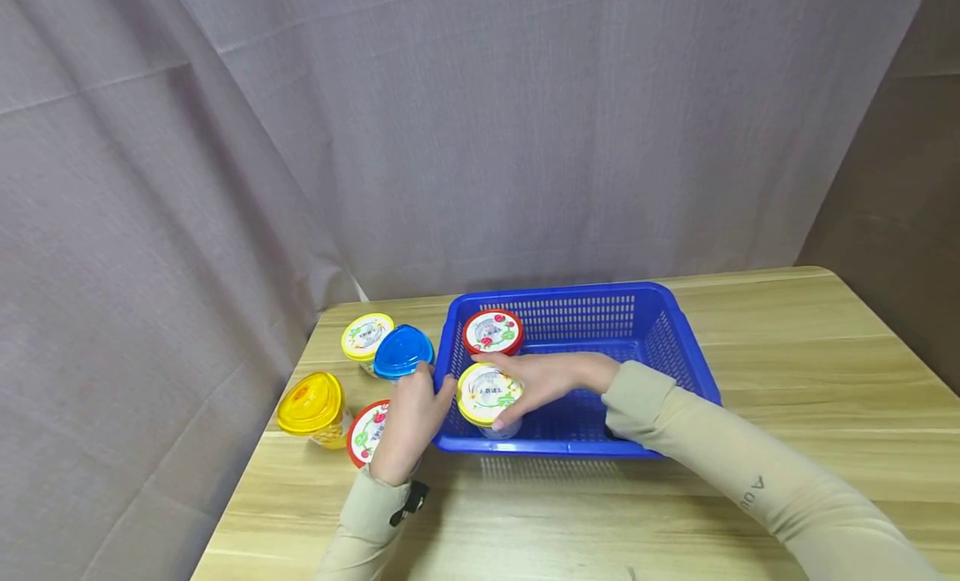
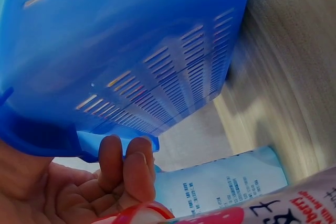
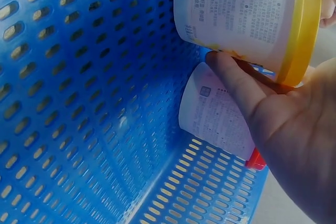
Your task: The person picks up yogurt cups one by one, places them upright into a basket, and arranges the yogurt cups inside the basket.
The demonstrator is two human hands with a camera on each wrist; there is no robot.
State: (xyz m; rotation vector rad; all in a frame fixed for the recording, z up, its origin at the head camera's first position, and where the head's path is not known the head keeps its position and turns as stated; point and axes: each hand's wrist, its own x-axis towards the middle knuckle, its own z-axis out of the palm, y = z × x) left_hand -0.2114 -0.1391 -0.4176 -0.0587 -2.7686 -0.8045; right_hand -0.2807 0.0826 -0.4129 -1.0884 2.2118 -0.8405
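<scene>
My right hand [image 1: 543, 383] grips a tub with a yellow-rimmed lid [image 1: 487, 393] inside the left end of the blue plastic basket [image 1: 600, 448]. In the right wrist view the yellow-lidded tub [image 3: 236, 11] lies between my fingers and thumb. Beside it in the basket stands a tub with a red-rimmed lid [image 1: 492, 331]. My left hand [image 1: 412, 414] holds the basket's left rim, and the left wrist view shows its fingers [image 2: 139, 169] curled under that rim. Close to this hand is a red-lidded tub [image 1: 367, 435] on the table, partly hidden by it.
Left of the basket, on the wooden table [image 1: 555, 531], stand a yellow-rimmed tub [image 1: 366, 336], a blue-lidded tub [image 1: 403, 352] and a tub with a solid yellow lid [image 1: 312, 404]. A grey curtain [image 1: 525, 147] hangs behind the table.
</scene>
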